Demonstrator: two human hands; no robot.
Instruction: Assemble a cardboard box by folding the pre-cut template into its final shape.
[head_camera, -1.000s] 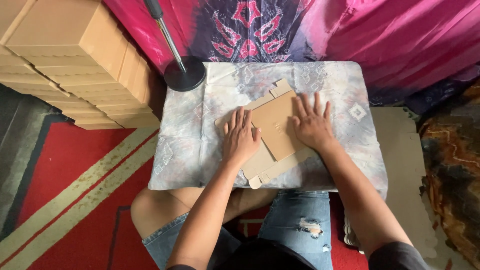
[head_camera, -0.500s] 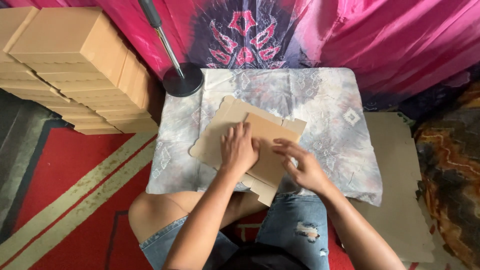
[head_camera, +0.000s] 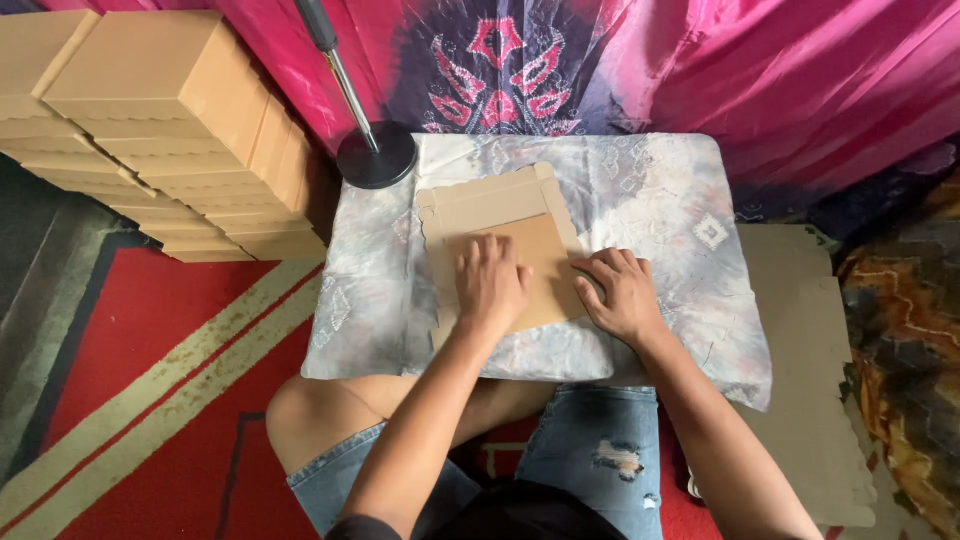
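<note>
the left hand (head_camera: 492, 285) lies palm down and spread flat on a flat brown cardboard blank (head_camera: 505, 250), fingers pointing away from the body, pressing on the folded panel under it; it grips nothing; the right hand (head_camera: 622, 295) rests just to the right of the left one, palm down with fingers loosely spread, its fingertips (head_camera: 590, 272) touching the right edge of the cardboard blank while the rest of the hand lies on the cloth; it pinches nothing either; the blank lies flat under and ahead of both hands, its far flap with a notched edge reaching beyond the left fingertips; beneath it a pale grey patterned cloth (head_camera: 680, 200) covers a low table; beyond the left hand, at the far left corner of the cloth, stands the round black base of a metal stand (head_camera: 376, 155) with its pole slanting up and away; well to the left of the left hand is a stack of folded brown boxes (head_camera: 170, 120) on a red rug (head_camera: 150, 370); to the right of the right hand, past the cloth's edge, lie more flat cardboard sheets (head_camera: 810, 360); ahead of both hands hangs a pink and purple fabric (head_camera: 700, 70); nearer than the hands are the person's bare knee and torn blue jeans (head_camera: 590, 470).
</note>
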